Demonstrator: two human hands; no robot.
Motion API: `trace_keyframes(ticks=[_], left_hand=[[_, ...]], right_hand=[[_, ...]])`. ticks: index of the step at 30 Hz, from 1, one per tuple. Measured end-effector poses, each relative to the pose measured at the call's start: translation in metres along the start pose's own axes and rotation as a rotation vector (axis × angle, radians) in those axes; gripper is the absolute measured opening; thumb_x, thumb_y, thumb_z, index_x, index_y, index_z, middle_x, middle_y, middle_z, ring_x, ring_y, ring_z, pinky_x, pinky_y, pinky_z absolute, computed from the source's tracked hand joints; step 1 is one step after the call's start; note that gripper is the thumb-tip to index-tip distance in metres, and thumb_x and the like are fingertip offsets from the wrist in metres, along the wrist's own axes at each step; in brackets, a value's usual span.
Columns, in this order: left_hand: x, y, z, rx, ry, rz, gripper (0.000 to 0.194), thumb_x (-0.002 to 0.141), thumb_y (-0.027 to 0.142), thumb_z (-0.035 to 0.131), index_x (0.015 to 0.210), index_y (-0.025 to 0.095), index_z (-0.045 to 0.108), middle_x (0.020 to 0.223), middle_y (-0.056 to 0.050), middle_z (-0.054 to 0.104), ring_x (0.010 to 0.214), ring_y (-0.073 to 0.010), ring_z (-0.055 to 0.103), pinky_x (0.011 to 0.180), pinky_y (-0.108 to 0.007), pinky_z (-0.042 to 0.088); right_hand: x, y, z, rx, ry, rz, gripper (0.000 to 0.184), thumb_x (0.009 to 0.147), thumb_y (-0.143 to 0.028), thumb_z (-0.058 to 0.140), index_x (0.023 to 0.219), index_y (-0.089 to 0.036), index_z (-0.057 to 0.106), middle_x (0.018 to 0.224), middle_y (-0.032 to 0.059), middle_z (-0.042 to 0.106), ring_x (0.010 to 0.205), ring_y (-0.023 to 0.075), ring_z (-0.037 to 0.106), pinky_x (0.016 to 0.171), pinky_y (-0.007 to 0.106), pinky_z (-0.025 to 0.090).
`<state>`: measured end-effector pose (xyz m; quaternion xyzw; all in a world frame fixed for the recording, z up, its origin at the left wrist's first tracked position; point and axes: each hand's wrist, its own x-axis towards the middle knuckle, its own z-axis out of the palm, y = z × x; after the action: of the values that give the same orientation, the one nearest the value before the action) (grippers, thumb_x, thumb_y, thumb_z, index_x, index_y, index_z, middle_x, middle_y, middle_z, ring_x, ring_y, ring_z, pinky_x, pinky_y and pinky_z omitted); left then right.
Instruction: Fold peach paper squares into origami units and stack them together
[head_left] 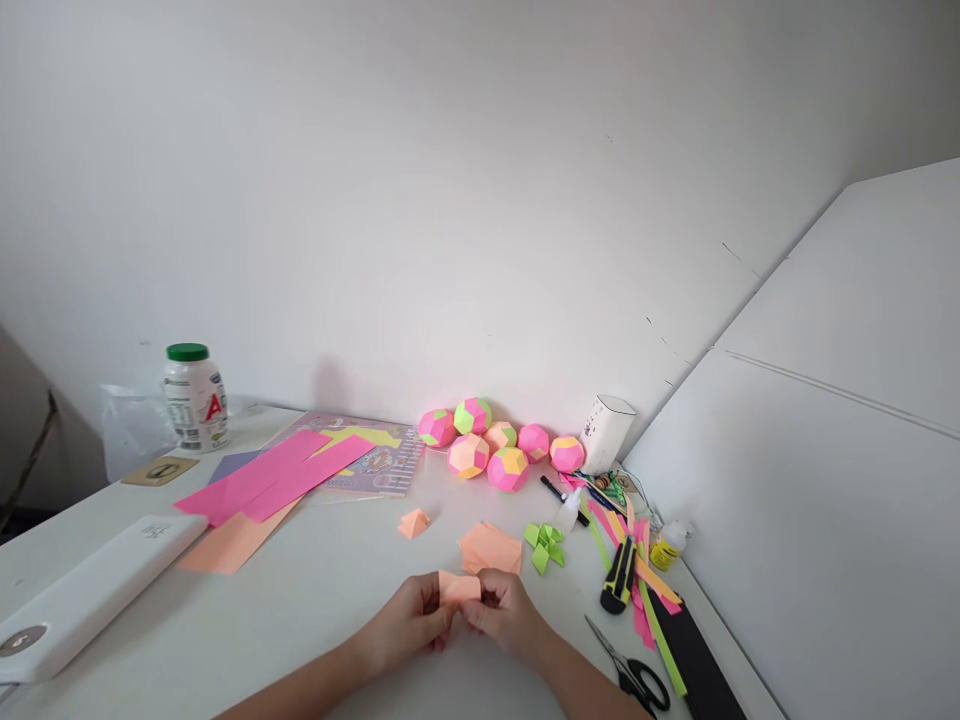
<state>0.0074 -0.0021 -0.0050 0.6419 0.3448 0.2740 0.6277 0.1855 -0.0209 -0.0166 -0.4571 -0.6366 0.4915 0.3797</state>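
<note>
A small folded piece of peach paper (459, 588) is held between both hands near the front of the table. My left hand (411, 620) pinches its left end, while the thumb and fingers of my right hand (508, 612) grip its right end. Just behind them lies a stack of peach paper squares (491, 547). A folded peach paper piece (413, 523) rests behind and to the left. Several folded green paper pieces (544, 545) sit in a small heap to the right of the squares.
Several paper balls (508, 468) stand along the wall. Pink paper sheets (277, 478) lie left, near a white bottle (195, 400) and a long white device (97, 590). Scissors (630, 670), a cutter (619, 578), paper strips (652, 620) and a glue bottle (670, 545) crowd the right edge.
</note>
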Motion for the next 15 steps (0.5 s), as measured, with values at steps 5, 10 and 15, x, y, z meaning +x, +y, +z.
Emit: trace_keyframes(ticks=[5,10,15], left_hand=[[0.0005,0.0010,-0.0003,0.018,-0.031,0.022,0.008,0.072,0.023,0.050,0.071,0.015,0.052,0.053,0.004,0.054,0.049,-0.0113,0.051,0.049,-0.022,0.038],[0.0009,0.0010,-0.0008,0.031,-0.024,0.024,0.009,0.072,0.024,0.050,0.071,0.015,0.052,0.054,0.003,0.055,0.050,-0.0119,0.052,0.049,-0.023,0.038],[-0.0002,0.0022,-0.0015,0.024,-0.054,0.045,0.012,0.072,0.024,0.050,0.072,0.014,0.056,0.054,0.003,0.055,0.050,-0.0116,0.051,0.049,-0.022,0.039]], right_hand=[[-0.0007,-0.0039,-0.0006,0.046,0.012,-0.012,0.022,0.071,-0.024,0.062,0.057,-0.015,0.047,0.057,-0.0033,0.048,0.052,0.0093,0.047,0.050,0.021,0.034],[-0.0006,-0.0055,-0.0009,0.072,0.033,-0.001,0.019,0.069,-0.020,0.061,0.056,-0.014,0.049,0.055,-0.0037,0.048,0.051,0.0091,0.046,0.049,0.021,0.033],[0.0012,-0.0025,-0.0016,0.102,0.032,0.002,0.015,0.068,-0.019,0.062,0.057,-0.013,0.054,0.056,-0.0035,0.048,0.051,0.0091,0.047,0.049,0.021,0.035]])
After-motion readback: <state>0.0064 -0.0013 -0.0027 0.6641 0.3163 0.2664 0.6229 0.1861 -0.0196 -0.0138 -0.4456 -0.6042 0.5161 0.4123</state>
